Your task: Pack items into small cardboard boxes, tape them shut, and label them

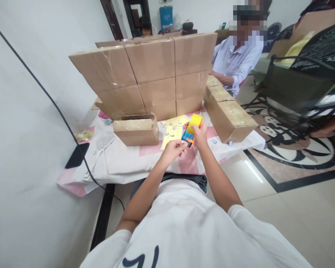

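Yellow-and-blue rectangular plastic packet sits clenched in the raised right hand; the left hand, just left of it, pinches its lower end.

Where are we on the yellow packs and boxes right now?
Done, apparently: sealed boxes are stacked at the back of the table. In hand: the right hand holds a yellow and orange pack; the left hand pinches at its lower end. Left: yellow sheets with small pieces lie on the table, and one box stands open.
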Demonstrator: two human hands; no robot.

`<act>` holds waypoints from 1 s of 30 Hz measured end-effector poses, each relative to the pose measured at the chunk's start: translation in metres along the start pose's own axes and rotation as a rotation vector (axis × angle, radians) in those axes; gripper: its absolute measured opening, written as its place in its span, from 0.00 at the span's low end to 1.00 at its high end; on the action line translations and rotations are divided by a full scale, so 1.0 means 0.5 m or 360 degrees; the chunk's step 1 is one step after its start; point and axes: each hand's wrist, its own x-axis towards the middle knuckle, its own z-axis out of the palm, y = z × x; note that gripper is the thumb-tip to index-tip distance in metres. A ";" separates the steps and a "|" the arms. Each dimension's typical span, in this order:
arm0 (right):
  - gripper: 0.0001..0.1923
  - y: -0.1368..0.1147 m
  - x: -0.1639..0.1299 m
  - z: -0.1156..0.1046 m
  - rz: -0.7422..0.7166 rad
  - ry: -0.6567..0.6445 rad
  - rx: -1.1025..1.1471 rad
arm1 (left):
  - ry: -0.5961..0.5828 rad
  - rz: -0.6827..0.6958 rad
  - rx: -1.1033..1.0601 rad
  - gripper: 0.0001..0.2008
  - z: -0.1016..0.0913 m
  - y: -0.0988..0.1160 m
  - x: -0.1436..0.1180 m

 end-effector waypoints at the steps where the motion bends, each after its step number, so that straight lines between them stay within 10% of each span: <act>1: 0.07 -0.001 0.007 0.005 0.0022 0.0005 0.0008 | 0.0014 -0.0029 -0.0035 0.13 0.003 -0.005 -0.001; 22: 0.10 -0.087 0.052 0.054 0.0233 0.0150 0.0154 | 0.0085 0.0087 -0.0141 0.16 -0.010 0.025 -0.084; 30: 0.27 -0.214 -0.046 0.042 0.0217 -0.0361 0.0038 | -0.0181 0.0274 -0.0243 0.16 -0.022 0.056 -0.144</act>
